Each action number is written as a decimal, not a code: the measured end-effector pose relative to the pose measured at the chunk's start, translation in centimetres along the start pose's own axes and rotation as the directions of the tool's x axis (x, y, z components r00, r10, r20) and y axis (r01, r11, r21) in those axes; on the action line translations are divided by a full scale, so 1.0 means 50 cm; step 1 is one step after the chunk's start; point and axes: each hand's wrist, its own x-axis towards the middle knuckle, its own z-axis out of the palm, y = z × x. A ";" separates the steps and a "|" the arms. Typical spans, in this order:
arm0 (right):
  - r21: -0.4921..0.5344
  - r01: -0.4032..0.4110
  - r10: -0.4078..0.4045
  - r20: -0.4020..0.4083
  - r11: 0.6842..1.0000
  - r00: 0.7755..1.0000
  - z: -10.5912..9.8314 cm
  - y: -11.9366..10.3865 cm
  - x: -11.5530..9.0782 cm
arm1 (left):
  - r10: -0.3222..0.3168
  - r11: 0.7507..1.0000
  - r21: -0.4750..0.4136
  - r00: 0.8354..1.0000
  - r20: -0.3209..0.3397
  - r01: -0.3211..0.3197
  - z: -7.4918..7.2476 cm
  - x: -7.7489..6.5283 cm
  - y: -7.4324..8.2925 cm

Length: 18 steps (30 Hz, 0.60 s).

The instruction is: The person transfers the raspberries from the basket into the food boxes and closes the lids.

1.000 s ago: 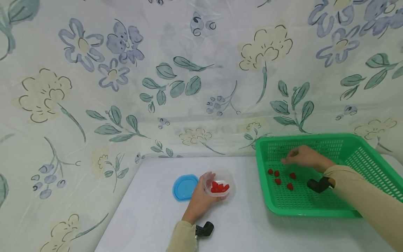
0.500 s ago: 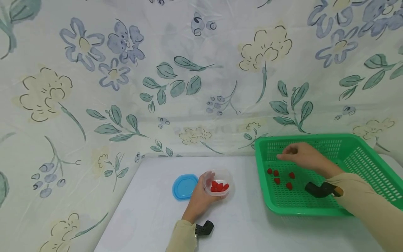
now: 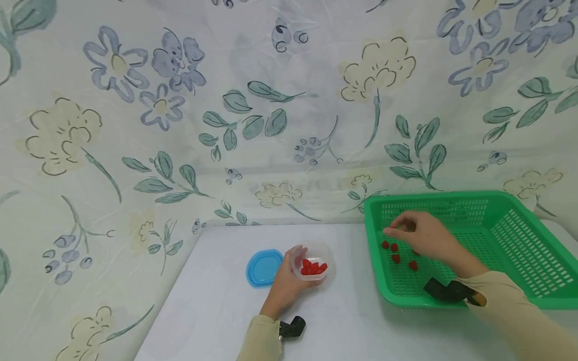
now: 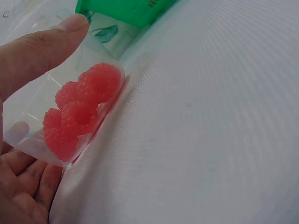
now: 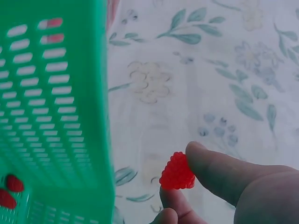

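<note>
My left hand [image 3: 289, 278] grips a clear plastic container [image 3: 327, 253] on the white table, thumb and fingers curled about its side. Several raspberries [image 4: 79, 112] lie in the container's bottom, seen through its wall in the left wrist view. Over the left part of the green basket [image 3: 381, 286] is my right hand [image 3: 424, 235]. Between its thumb and fingertips it pinches one raspberry [image 5: 177, 172], plain in the right wrist view. More raspberries [image 3: 396, 258] rest on the basket floor below, one partly hidden behind the hand.
A blue lid [image 3: 262, 268] lies on the table [image 3: 194, 301] just left of the container. The basket's raised, slotted wall [image 5: 56, 93] stands between the container and the loose raspberries. Floral cloth [image 3: 244, 160] hangs behind the table.
My right hand has moved left across the basket, and the raspberry between its fingertips has come into sight. The left hand and container stay in place.
</note>
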 end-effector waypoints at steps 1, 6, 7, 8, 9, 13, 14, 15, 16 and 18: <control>0.012 0.010 -0.010 -0.007 1.000 1.000 0.005 -0.005 -0.003 | -0.004 1.000 0.002 1.000 -0.001 0.004 0.000 0.000 0.000; 0.109 0.035 -0.032 -0.027 0.993 0.999 0.034 -0.023 -0.014 | 0.001 1.000 0.008 1.000 -0.006 -0.001 -0.001 0.001 0.002; 0.127 0.041 -0.037 -0.032 0.991 0.999 0.040 -0.025 -0.015 | -0.004 1.000 0.006 1.000 -0.006 0.004 -0.001 0.002 0.002; 0.131 0.049 -0.044 -0.043 0.990 0.998 0.047 -0.028 -0.016 | -0.002 1.000 0.005 1.000 -0.005 0.002 -0.001 0.002 0.002; 0.132 0.056 -0.049 -0.055 0.990 0.997 0.054 -0.031 -0.016 | -0.001 1.000 0.002 1.000 -0.005 0.001 -0.001 0.002 0.001; 0.076 0.083 -0.073 -0.128 0.994 0.989 0.080 -0.043 -0.015 | -0.003 1.000 -0.004 1.000 -0.003 0.003 0.000 0.003 0.000; 0.067 0.084 -0.074 -0.143 0.994 0.987 0.086 -0.046 -0.015 | -0.001 1.000 -0.005 1.000 -0.003 0.001 0.000 0.003 0.000; 0.067 0.082 -0.071 -0.152 0.994 0.986 0.091 -0.050 -0.014 | -0.002 1.000 -0.006 1.000 -0.003 0.002 0.000 0.004 -0.001; 0.069 0.078 -0.066 -0.161 0.995 0.985 0.097 -0.055 -0.014 | 0.001 1.000 -0.005 1.000 -0.002 -0.001 0.001 0.004 -0.001; 0.074 0.070 -0.056 -0.178 0.995 0.982 0.107 -0.064 -0.013 | 0.001 1.000 -0.010 1.000 -0.004 -0.001 0.002 0.004 -0.001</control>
